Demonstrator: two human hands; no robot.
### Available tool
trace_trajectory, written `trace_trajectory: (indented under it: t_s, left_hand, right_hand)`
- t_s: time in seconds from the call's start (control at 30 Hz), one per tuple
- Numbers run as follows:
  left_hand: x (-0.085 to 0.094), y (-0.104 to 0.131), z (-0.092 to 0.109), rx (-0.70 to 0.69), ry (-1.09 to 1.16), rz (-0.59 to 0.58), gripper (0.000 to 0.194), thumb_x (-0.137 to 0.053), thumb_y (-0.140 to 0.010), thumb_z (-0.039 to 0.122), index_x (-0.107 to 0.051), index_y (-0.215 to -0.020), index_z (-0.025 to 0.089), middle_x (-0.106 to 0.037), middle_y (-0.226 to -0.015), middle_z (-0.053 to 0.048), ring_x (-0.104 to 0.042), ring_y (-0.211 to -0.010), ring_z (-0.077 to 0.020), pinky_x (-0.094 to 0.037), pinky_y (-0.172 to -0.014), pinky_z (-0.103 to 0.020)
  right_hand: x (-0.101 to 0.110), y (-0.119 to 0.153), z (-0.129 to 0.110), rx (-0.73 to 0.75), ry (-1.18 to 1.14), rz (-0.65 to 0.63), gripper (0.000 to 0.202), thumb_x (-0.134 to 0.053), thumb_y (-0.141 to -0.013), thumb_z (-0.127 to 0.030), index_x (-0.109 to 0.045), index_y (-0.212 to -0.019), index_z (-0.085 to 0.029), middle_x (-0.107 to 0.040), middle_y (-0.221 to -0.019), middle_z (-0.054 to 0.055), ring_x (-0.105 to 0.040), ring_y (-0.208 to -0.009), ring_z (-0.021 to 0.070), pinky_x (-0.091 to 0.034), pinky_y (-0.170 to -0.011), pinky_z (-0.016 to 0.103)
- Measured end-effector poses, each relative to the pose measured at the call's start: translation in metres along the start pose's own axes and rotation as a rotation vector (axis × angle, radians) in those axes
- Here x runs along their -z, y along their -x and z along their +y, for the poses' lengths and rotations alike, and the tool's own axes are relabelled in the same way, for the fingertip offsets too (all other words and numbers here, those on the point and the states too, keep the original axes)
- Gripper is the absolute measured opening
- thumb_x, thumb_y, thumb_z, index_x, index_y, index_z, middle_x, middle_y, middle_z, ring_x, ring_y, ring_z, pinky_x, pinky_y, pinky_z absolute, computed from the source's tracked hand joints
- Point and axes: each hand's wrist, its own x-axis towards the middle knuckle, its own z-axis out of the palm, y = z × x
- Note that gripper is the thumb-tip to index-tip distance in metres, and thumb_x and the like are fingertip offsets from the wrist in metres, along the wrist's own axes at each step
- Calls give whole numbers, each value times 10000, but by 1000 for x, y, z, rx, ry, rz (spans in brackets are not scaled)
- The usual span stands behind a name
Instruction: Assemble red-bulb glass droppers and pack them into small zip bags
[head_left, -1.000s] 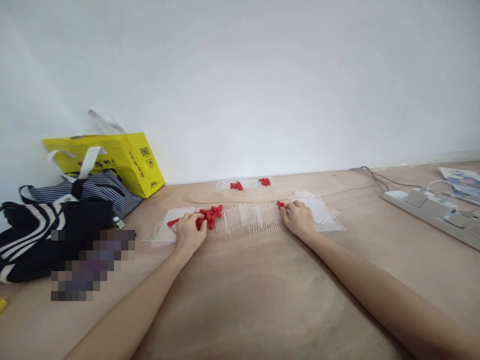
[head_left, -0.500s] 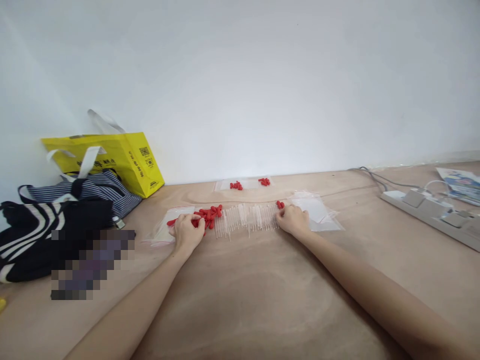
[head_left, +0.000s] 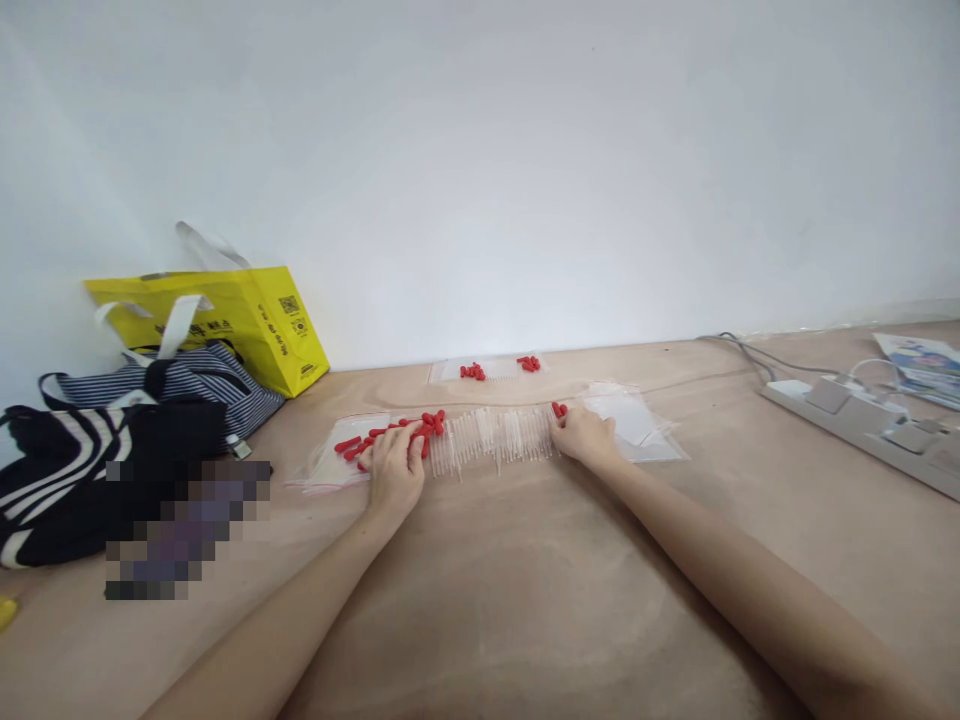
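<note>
Wooden tabletop: left hand over red pieces (loosely heaped).

“糕点” lettering on yellow bag

A wooden tabletop, white wall, yellow bag and power strip suggest an everyday room.

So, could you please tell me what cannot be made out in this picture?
All in the head view:
How many red pieces there are: the left hand covers some.
What the right hand pinches, if anything, beside the clear sticks: hidden by the hand itself.
What lies under the pixelated patch: masked by it.
The yellow thing, far left: cut off by the edge.
</note>
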Motion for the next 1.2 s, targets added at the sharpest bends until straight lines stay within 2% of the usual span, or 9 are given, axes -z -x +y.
trace_trajectory:
  t_s: [0.13, 0.2, 0.3, 0.37, 0.5, 0.73, 0.87, 1.03, 1.2]
  left_hand:
    - [1, 10, 13, -105, 67, -110, 220, -366, -825, 201, -568, -911, 194, -613, -905, -54, -526, -893, -217, -301, -768, -362]
    - [1, 15, 21, -147, 110, -175, 205, -362, -829, 195, -554, -901, 200, -619, -898, -42, -530, -883, -208, -284, -769, -364]
    - [1, 23, 32, -209, 173, -274, 171, -375, -827, 199, -527, -906, 207, -630, -875, -20, -545, -847, -190, -263, -783, -364]
    - [1, 27, 39, -238, 207, -310, 147, -389, -825, 205, -513, -903, 207, -635, -876, -8, -555, -829, -177, -251, -797, -362]
    - [0, 32, 45, -263, 239, -334, 123, -415, -821, 216, -499, -910, 215, -636, -905, 8, -560, -834, -162, -232, -812, -358]
    - [0, 31, 46, -263, 233, -323, 154, -426, -816, 218, -530, -929, 230, -648, -907, 12, -557, -846, -168, -246, -802, -352]
    - [0, 31, 47, -252, 245, -308, 149, -426, -817, 226, -548, -903, 228, -655, -889, 2, -559, -845, -175, -256, -803, -362]
    - [-2, 31, 48, -209, 301, -323, 154, -430, -824, 276, -563, -882, 224, -661, -880, -2, -573, -823, -167, -287, -809, -358]
    - [-2, 31, 51, -194, 335, -331, 166, -445, -817, 296, -591, -825, 217, -668, -836, -9, -580, -802, -176, -316, -791, -358]
  right_hand:
    - [6, 10, 1, 176, -90, 63, 219, -367, -801, -238, -544, -709, -149, -598, -822, 107, -535, -817, 203, -363, -707, 301]
    - [7, 21, 3, 345, -184, 77, 167, -377, -811, -224, -515, -739, -165, -590, -798, 74, -531, -785, 169, -378, -684, 263]
    - [2, 41, 6, 683, -424, 49, 112, -374, -818, -169, -486, -806, -172, -583, -735, 45, -532, -684, 146, -403, -626, 254]
    - [-4, 52, 7, 790, -490, 30, 146, -368, -824, -144, -488, -902, -174, -601, -800, 51, -548, -731, 148, -418, -655, 264]
    - [-14, 59, 4, 852, -444, 32, 293, -349, -830, -105, -473, -1083, -183, -601, -934, 76, -541, -869, 173, -417, -732, 306]
    - [-15, 61, 1, 885, -373, -7, 342, -369, -823, -86, -471, -1132, -191, -603, -875, 59, -541, -776, 162, -393, -718, 316]
    - [-15, 64, 0, 888, -376, 7, 293, -379, -838, -122, -496, -1097, -191, -612, -837, 45, -540, -737, 151, -369, -712, 310]
    - [-19, 64, -3, 888, -401, 93, 218, -379, -865, -202, -549, -999, -174, -621, -764, 39, -528, -662, 137, -344, -683, 294]
    - [-17, 67, -5, 939, -370, 100, 217, -362, -869, -194, -560, -955, -169, -612, -740, 33, -518, -646, 123, -307, -660, 276]
